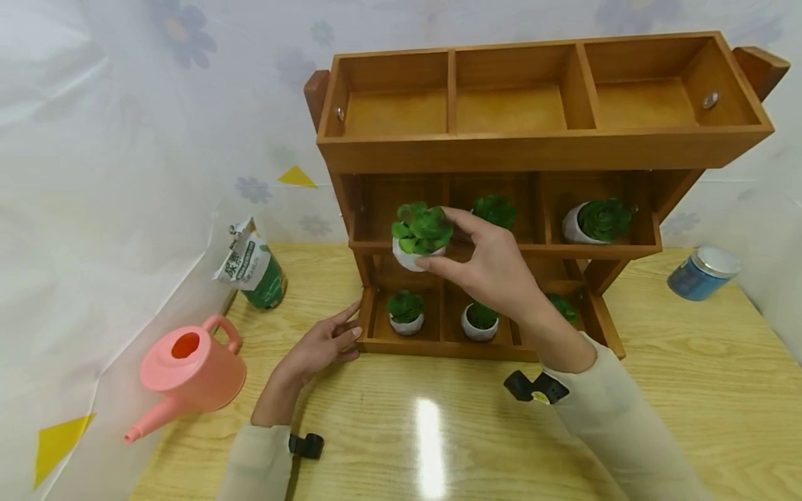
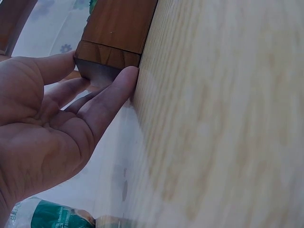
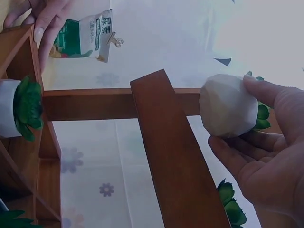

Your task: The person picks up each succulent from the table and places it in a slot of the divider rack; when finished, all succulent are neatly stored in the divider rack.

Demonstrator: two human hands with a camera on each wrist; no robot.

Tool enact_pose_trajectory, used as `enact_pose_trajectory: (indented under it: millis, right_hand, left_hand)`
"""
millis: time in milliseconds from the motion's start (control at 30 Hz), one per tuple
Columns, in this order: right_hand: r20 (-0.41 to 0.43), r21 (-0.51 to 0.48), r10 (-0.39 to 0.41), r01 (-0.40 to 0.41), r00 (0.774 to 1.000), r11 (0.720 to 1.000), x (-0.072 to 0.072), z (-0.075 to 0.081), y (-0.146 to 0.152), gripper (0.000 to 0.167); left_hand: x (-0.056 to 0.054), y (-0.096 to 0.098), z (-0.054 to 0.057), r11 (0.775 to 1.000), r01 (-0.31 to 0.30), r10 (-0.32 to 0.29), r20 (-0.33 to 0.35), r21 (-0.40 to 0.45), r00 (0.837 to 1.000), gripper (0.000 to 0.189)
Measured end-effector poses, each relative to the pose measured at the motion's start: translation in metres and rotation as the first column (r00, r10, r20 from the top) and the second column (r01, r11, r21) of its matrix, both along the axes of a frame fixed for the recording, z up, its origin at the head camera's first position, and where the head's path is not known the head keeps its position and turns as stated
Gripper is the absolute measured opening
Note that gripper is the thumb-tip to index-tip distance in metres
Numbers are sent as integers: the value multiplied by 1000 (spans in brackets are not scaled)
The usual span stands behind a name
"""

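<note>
My right hand (image 1: 491, 268) pinches a small potted succulent (image 1: 422, 231) by its white faceted pot, thumb on one side and fingers on the other. The plant is raised in front of the left end of the middle tier of a wooden three-tier shelf (image 1: 545, 149). In the right wrist view the pot (image 3: 228, 105) shows nearly whole, its leaves mostly hidden behind it. My left hand (image 1: 322, 344) touches the lower left corner of the shelf. Seen from the left wrist, extended fingers (image 2: 110, 100) lie against the end of the wooden board (image 2: 114, 31).
The bottom tier holds several succulents, including a left one (image 1: 406, 312) and a middle one (image 1: 480, 321). Another (image 1: 598, 221) lies tilted in the middle tier's right compartment. A pink watering can (image 1: 194, 372) and a clipped bag (image 1: 253, 268) stand left; a blue tin (image 1: 703, 273) stands right.
</note>
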State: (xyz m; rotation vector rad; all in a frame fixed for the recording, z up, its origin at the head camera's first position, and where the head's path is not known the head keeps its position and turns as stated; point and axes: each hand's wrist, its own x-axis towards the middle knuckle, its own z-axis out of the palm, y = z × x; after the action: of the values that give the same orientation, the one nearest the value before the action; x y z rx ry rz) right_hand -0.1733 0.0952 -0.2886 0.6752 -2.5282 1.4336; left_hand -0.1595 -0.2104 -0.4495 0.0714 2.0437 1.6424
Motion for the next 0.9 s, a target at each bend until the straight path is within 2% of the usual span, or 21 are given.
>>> enact_pose_trajectory:
  millis: [200,400,900]
  right_hand:
    - [-6,-22,-32,32,999,999,-10,4,-4,68]
    - [-41,10,-45,45,998,999,-19,9,-10,64]
    - [-125,197,-62,86,990,977,-37,21,-33,69]
  left_hand:
    - [1,-1,-1,1000,21,-21,1,18,1000,64]
    - [0,-1,0,1000,11,-11,5,15,1000,64]
    - [1,-1,-1,1000,10,-10,-4,10,1000,64]
